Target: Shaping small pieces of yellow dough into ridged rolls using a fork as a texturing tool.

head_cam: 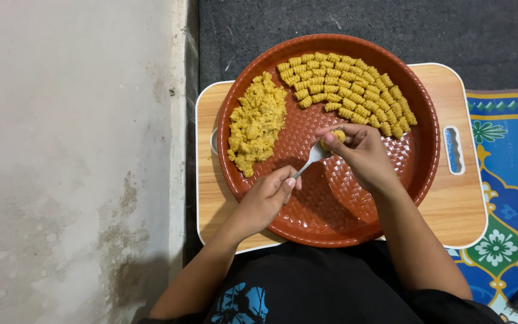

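My left hand (268, 198) grips the handle of a metal fork (312, 158) over the middle of a round brown woven-pattern tray (331, 222). My right hand (361, 155) presses a small piece of yellow dough (337, 137) against the fork's head with thumb and fingers. A loose pile of yellow dough (258, 123) lies on the tray's left side. Several ridged, rolled yellow dough pieces (349, 93) lie in curved rows along the tray's far right.
The tray rests on a small wooden lap table (457, 204) with a handle slot (452, 150) at its right. A pale concrete floor (73, 150) lies to the left, a dark mat (451, 30) behind, and a blue patterned mat (511, 180) to the right.
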